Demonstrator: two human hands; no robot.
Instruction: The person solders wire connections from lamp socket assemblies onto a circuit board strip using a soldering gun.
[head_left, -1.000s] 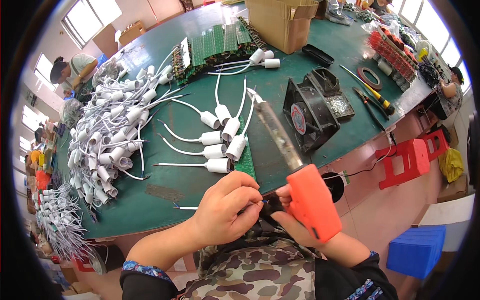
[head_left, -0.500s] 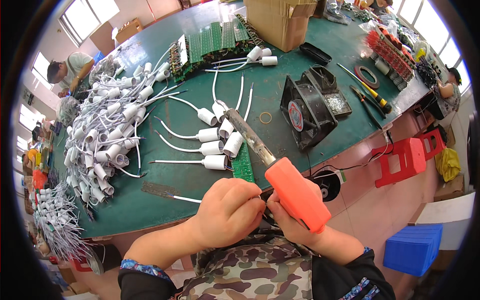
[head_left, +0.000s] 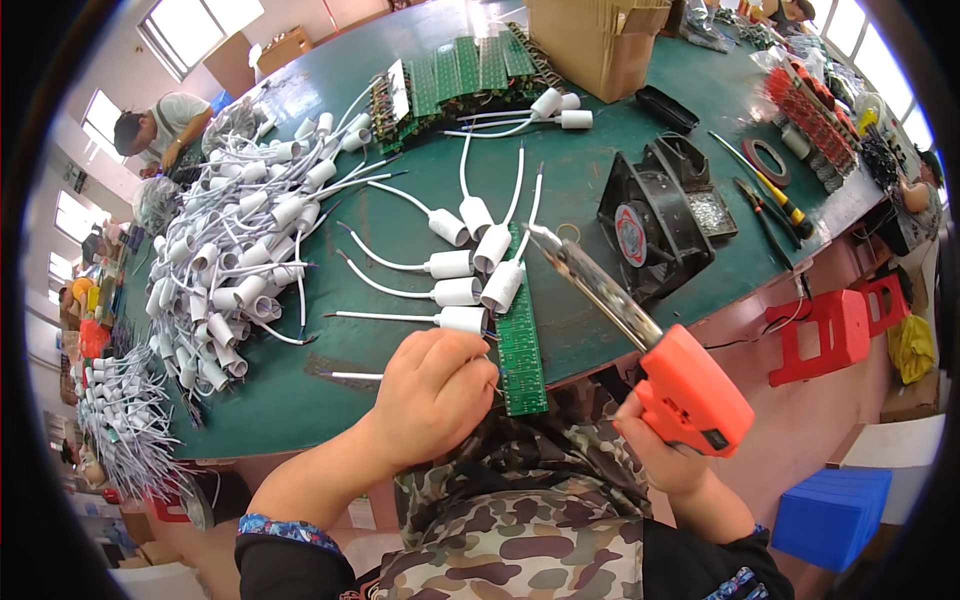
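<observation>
My right hand [head_left: 668, 452] grips an orange-handled soldering gun [head_left: 695, 390]. Its metal shaft slants up and left, with the tip near the white lamp holders [head_left: 502, 286]. The fingers of my left hand [head_left: 428, 390] are pinched together at the table's front edge; what they hold is hidden. Beside them lies a long green circuit board [head_left: 521, 362], its near end jutting past the edge. Several lamp holders with white cables rest by the board's left side and across its far part. One white cable [head_left: 355, 376] runs under my left hand, its other end concealed.
A big heap of white lamp holders [head_left: 225, 270] covers the table's left. Farther back are stacked green boards [head_left: 465, 75] and a cardboard box [head_left: 595, 50]. A black fan [head_left: 650, 220], pliers [head_left: 768, 222], a yellow screwdriver [head_left: 775, 185] and a tape roll [head_left: 765, 162] lie right.
My hands have moved apart. The right one has shifted right with the soldering gun; the left one has shifted slightly left, baring more of the green board. The whole view has turned a little.
</observation>
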